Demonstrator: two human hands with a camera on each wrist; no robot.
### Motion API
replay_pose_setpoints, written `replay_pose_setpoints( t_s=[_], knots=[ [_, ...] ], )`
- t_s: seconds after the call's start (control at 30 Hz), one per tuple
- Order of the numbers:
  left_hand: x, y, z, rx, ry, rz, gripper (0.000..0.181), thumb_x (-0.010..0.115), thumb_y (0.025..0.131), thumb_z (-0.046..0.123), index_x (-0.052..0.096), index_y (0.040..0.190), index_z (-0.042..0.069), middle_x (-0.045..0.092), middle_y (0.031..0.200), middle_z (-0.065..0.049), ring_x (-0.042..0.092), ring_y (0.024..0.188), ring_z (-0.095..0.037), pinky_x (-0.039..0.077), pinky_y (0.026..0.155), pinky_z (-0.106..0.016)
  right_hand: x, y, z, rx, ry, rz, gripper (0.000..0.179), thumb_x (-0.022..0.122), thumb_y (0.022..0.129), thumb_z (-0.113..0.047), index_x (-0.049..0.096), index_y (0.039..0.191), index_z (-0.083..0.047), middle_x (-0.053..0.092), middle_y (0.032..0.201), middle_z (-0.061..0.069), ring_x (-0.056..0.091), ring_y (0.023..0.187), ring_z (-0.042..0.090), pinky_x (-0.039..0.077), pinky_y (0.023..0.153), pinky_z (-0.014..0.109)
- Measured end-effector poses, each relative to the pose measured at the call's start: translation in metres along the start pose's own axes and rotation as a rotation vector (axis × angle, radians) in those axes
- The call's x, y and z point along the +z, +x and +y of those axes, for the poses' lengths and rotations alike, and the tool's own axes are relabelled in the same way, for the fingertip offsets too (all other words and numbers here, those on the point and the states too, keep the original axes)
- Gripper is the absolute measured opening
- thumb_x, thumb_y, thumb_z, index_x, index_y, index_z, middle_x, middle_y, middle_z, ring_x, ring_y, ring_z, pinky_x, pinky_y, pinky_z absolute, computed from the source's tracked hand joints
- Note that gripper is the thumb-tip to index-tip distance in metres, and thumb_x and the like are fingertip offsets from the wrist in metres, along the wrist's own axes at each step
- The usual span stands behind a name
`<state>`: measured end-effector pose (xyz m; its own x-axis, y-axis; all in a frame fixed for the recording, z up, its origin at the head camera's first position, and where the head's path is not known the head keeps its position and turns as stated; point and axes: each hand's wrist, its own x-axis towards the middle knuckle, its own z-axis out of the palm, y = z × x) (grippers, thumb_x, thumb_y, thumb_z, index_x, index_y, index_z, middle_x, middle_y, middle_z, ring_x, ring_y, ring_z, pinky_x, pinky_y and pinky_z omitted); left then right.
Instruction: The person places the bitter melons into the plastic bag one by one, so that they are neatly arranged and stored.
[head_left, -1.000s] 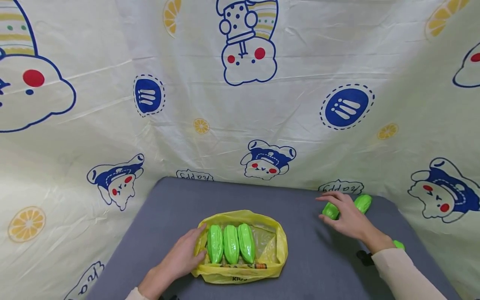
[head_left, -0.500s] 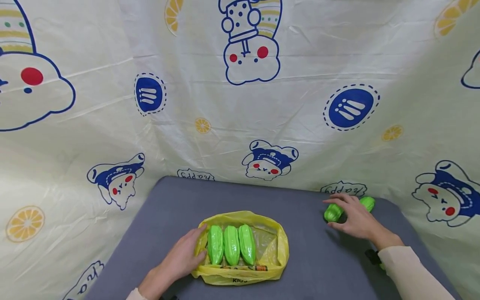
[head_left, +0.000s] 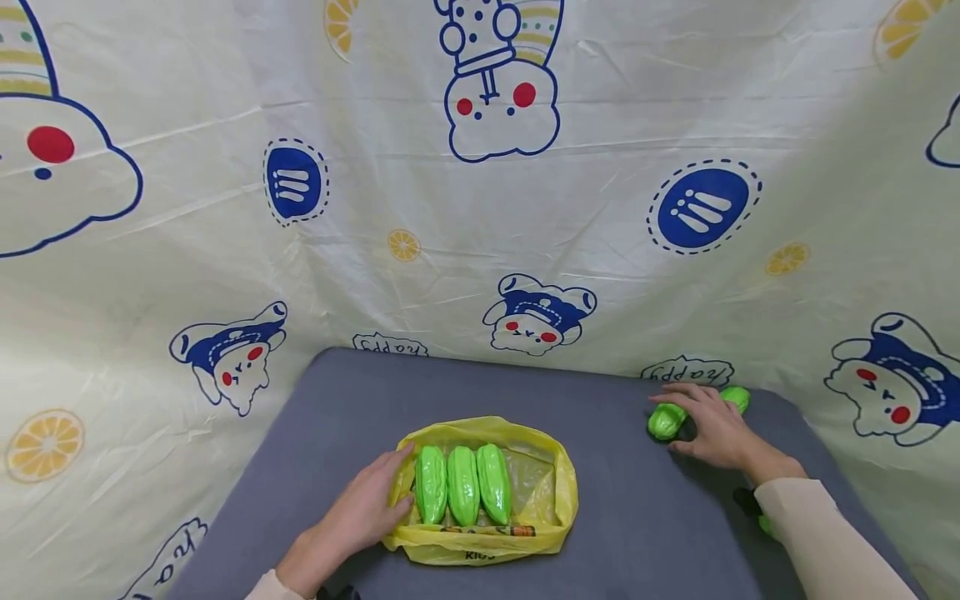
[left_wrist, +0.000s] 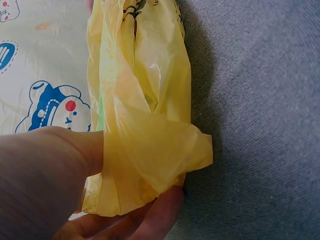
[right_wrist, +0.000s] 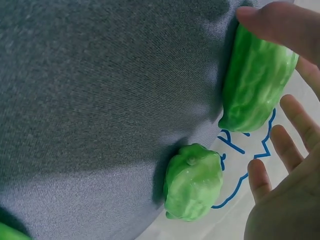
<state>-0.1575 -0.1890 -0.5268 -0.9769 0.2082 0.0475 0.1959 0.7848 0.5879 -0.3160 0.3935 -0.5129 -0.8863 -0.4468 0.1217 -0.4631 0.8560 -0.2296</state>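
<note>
My left hand [head_left: 367,504] grips the left side of a yellow plastic bag [head_left: 525,546], thumb inside the opening and fingers outside, as the left wrist view shows. Three bumpy green bitter melons [head_left: 462,487] lie side by side in the bag. At the far right, my right hand [head_left: 716,427] hovers with fingers spread around another bitter melon [right_wrist: 257,80]. Its thumb [right_wrist: 272,22] overlaps one end of that melon in the right wrist view, while the other fingers extend past its far side.
Another bitter melon [right_wrist: 192,182] lies just beyond the right hand, near the table's back edge. One more melon [head_left: 767,525] is mostly hidden by the right sleeve [head_left: 817,525]. A printed white curtain [head_left: 375,208] hangs behind the grey table [head_left: 600,492].
My right hand has moved slightly right and lowered around the melon at the back right. My left hand stays on the bag, and the melons inside lie unchanged.
</note>
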Motion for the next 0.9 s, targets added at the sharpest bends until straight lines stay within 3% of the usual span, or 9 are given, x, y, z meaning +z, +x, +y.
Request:
replay_pose_setpoints(
  t_s=[0.17,0.43,0.9],
  knots=[
    [-0.001,0.0,0.0,0.003,-0.013,0.001,0.08,0.086,0.1,0.009,0.053,0.172,0.0,0.067,0.162,-0.026,0.067,0.149,-0.049,0.057,0.122,-0.067,0.001,0.003,0.003,-0.007,0.0,-0.012,0.076,0.101,0.088,-0.009,0.072,0.157,-0.018,0.05,0.173,0.025,0.042,0.15,0.067,0.038,0.105,0.097],
    [0.0,0.0,0.0,0.007,-0.01,-0.003,0.081,0.086,0.1,0.009,0.052,0.173,0.0,0.067,0.163,-0.026,0.067,0.149,-0.049,0.057,0.122,-0.067,0.009,0.003,0.005,-0.088,-0.014,0.042,0.061,0.095,0.086,0.007,0.082,0.142,-0.014,0.064,0.159,0.031,0.054,0.142,0.068,0.044,0.11,0.088],
    [0.001,0.001,0.003,0.026,0.019,0.014,0.082,0.086,0.097,0.009,0.054,0.172,0.0,0.069,0.159,-0.025,0.069,0.146,-0.049,0.057,0.122,-0.067,0.015,-0.005,-0.002,-0.075,-0.057,0.095,0.06,0.095,0.092,0.002,0.08,0.146,-0.017,0.066,0.157,0.027,0.059,0.139,0.06,0.051,0.104,0.082]
  ],
)
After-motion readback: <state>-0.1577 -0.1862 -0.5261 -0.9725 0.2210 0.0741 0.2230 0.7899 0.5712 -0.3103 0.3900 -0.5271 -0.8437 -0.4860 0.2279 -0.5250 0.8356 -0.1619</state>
